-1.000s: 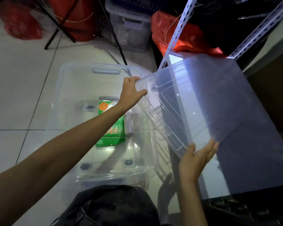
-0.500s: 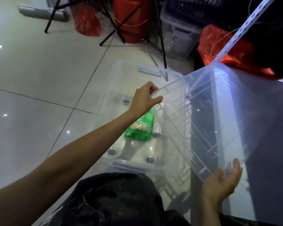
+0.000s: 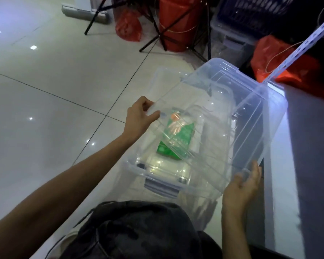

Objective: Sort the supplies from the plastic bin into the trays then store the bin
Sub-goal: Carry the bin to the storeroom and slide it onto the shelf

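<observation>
Pale glossy floor tiles (image 3: 45,90) with dark grout lines fill the left of the head view, with bright spots of reflected light on them. Landmark: the clear plastic bin (image 3: 176,156) standing on the floor at centre. To the right of the bin runs a grey shelf surface (image 3: 310,165), with a perforated metal upright (image 3: 295,43) rising from its far end. Held above the bin, tilted and partly overlapping it, is a second clear container (image 3: 251,113), its far corner reaching towards the shelf. Beyond the bin stand a red barrel (image 3: 178,19), black tripod legs (image 3: 157,36) crossing in front of the barrel, a red bag (image 3: 128,25) on the floor, and another red bag (image 3: 288,60) at the foot of the upright. A lidded storage box (image 3: 232,34) sits behind the container. Nearest the camera, below the bin, is a dark fabric mass (image 3: 138,232); what it is cannot be told. Inside the bin, seen through the tilted container, lies a green packet (image 3: 174,139) with an orange mark at its far end. Left hand (image 3: 140,116): fingers and thumb curled round the container's near-left corner, gripping it. Right hand (image 3: 241,186): palm and fingers cupped against the container's near-right corner, supporting it.
</observation>
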Demonstrator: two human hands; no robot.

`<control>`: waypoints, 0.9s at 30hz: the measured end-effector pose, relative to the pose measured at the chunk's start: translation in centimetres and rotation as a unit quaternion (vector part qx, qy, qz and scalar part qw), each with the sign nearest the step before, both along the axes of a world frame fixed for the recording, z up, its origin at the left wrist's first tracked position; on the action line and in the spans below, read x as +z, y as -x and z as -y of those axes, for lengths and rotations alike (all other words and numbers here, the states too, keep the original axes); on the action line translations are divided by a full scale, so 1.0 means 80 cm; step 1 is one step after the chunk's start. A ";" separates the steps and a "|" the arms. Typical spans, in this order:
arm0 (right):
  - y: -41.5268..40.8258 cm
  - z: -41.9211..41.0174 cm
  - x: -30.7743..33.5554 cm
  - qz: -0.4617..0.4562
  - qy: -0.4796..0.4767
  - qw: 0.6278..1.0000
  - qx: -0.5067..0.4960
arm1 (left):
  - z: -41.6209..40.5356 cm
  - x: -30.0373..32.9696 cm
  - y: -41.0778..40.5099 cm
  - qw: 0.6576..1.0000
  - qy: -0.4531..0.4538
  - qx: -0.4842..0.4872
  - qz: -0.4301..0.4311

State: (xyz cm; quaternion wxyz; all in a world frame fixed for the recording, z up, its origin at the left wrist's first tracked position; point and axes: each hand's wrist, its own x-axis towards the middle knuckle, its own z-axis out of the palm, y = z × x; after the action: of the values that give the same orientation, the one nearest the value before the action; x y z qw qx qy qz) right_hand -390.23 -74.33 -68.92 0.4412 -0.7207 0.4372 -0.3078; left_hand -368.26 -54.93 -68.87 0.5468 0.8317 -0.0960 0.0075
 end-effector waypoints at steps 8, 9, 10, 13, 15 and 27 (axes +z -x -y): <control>-0.022 -0.006 -0.014 -0.023 -0.021 0.995 0.090 | -0.069 -0.016 0.032 0.996 0.010 0.084 -0.006; -0.023 -0.006 -0.018 -0.033 -0.024 0.994 0.104 | -0.077 -0.018 0.038 0.996 0.012 0.089 -0.004; -0.022 -0.006 -0.022 -0.043 -0.024 0.992 0.117 | -0.085 -0.020 0.044 0.996 0.012 0.091 -0.003; -0.020 -0.011 -0.029 -0.061 -0.010 0.988 0.144 | -0.101 -0.026 0.060 0.996 0.013 0.092 0.001; -0.019 -0.014 -0.033 -0.063 -0.001 0.988 0.142 | -0.109 -0.031 0.066 0.996 0.010 0.085 -0.003; -0.011 -0.015 -0.041 -0.085 -0.006 0.987 0.137 | -0.126 -0.045 0.097 0.999 -0.024 0.034 -0.021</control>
State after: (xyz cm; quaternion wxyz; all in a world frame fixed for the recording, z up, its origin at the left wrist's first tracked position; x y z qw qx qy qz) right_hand -389.35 -73.17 -72.18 0.4449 -0.7948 0.3718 -0.1795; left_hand -376.03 -44.84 -72.46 0.5283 0.8472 -0.0565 0.0061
